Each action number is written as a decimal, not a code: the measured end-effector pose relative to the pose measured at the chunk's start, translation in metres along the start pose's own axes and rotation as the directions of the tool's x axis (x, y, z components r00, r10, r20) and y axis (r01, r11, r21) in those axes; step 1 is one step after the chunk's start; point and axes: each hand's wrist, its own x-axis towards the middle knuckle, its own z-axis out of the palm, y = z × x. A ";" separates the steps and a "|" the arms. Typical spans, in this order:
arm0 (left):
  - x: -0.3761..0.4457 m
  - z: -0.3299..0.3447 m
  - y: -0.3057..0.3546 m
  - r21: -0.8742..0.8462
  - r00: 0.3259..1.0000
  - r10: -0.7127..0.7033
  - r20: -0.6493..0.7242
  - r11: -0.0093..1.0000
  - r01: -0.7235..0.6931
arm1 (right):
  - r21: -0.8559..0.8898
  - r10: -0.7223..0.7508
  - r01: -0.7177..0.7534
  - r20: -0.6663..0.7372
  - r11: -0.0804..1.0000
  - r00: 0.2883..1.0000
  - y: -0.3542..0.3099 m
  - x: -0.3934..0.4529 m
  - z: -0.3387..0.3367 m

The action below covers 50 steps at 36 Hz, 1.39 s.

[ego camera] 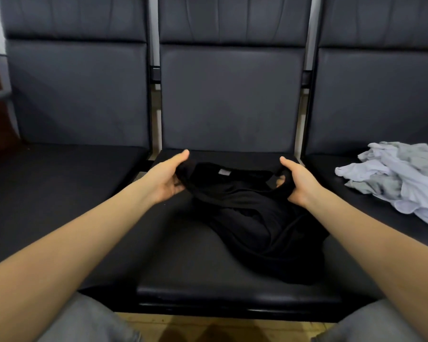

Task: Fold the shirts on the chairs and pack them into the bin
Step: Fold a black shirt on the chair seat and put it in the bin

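Grey-trousered knees (pixel 89 322) framed the bottom edge. On the middle chair seat (pixel 183 267) the left hand (pixel 169 180) gripped one shoulder of a crumpled black shirt (pixel 257 218); the right hand (pixel 298 183) gripped the other, fingers apparently hooked through an opening. White and grey shirts (pixel 403 178) lay heaped on the right chair.
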 end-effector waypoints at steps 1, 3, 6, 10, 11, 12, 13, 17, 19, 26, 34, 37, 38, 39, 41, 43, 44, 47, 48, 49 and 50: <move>0.001 0.000 0.002 -0.090 1.000 0.004 -0.003 0.996 -0.004 | 0.031 0.008 -0.008 0.003 0.999 1.000 0.000 -0.001 0.001; 0.001 0.000 0.009 -0.264 1.000 0.006 0.012 0.965 -0.002 | 0.118 0.016 -0.019 0.027 0.993 1.000 -0.003 -0.006 0.006; -0.007 0.008 0.034 -0.398 0.995 0.052 0.084 0.917 -0.014 | 0.182 -0.065 0.051 0.073 0.982 0.995 -0.027 -0.023 0.023; -0.023 0.027 0.089 -0.346 0.979 0.183 0.088 0.927 -0.142 | 0.178 -0.257 0.225 0.183 0.958 0.949 -0.092 -0.049 0.057; -0.029 0.033 0.106 -0.319 0.970 0.223 0.097 0.930 -0.182 | 0.204 -0.308 0.268 0.201 0.942 0.930 -0.111 -0.058 0.066; -0.036 0.041 0.127 -0.285 0.957 0.268 0.108 0.931 -0.229 | 0.238 -0.356 0.305 0.211 0.922 0.910 -0.134 -0.069 0.077; -0.043 0.047 0.143 -0.246 0.946 0.305 0.111 0.930 -0.271 | 0.260 -0.397 0.339 0.217 0.904 0.892 -0.152 -0.078 0.085; -0.084 0.070 0.206 -0.133 0.874 0.480 0.072 0.873 -0.468 | 0.223 -0.519 0.479 0.190 0.849 0.833 -0.221 -0.111 0.114; -0.107 0.081 0.234 -0.148 0.823 0.566 0.058 0.820 -0.553 | 0.220 -0.596 0.562 0.142 0.797 0.790 -0.251 -0.129 0.124; -0.183 0.106 0.302 -0.182 0.576 0.816 -0.047 0.560 -0.809 | 0.209 -0.813 0.786 0.122 0.581 0.569 -0.315 -0.200 0.156; -0.266 0.128 0.342 -0.225 0.283 0.957 -0.058 0.263 -0.938 | 0.272 -0.895 0.853 0.150 0.446 0.420 -0.351 -0.260 0.193; -0.277 0.127 0.359 -0.204 0.224 0.968 -0.117 0.197 -0.959 | 0.272 -0.903 0.861 0.161 0.429 0.399 -0.361 -0.270 0.202; -0.278 0.127 0.363 -0.193 0.216 0.968 -0.132 0.188 -0.963 | 0.272 -0.904 0.863 0.169 0.426 0.393 -0.363 -0.271 0.204; -0.276 0.126 0.366 -0.183 0.215 0.966 -0.145 0.188 -0.965 | 0.266 -0.903 0.864 0.177 0.427 0.391 -0.363 -0.271 0.206; -0.269 0.124 0.368 -0.164 0.233 0.959 -0.162 0.206 -0.965 | 0.242 -0.899 0.869 0.192 0.432 0.393 -0.363 -0.267 0.208; -0.253 0.120 0.368 -0.123 0.270 0.946 -0.176 0.251 -0.960 | 0.200 -0.888 0.870 0.199 0.452 0.415 -0.361 -0.253 0.208; -0.243 0.116 0.367 -0.092 0.295 0.939 -0.179 0.282 -0.955 | 0.168 -0.875 0.864 0.201 0.474 0.441 -0.358 -0.243 0.206; -0.207 0.102 0.361 0.015 0.362 0.917 -0.166 0.370 -0.929 | 0.040 -0.811 0.824 0.205 0.566 0.547 -0.347 -0.207 0.197; -0.191 0.097 0.356 0.060 0.384 0.908 -0.168 0.399 -0.915 | -0.010 -0.785 0.803 0.204 0.596 0.585 -0.341 -0.191 0.193; -0.179 0.092 0.352 0.109 0.409 0.898 -0.163 0.428 -0.897 | -0.059 -0.764 0.786 0.202 0.615 0.613 -0.337 -0.177 0.187; -0.164 0.086 0.346 0.148 0.450 0.881 -0.145 0.469 -0.871 | -0.114 -0.742 0.769 0.207 0.629 0.638 -0.330 -0.161 0.181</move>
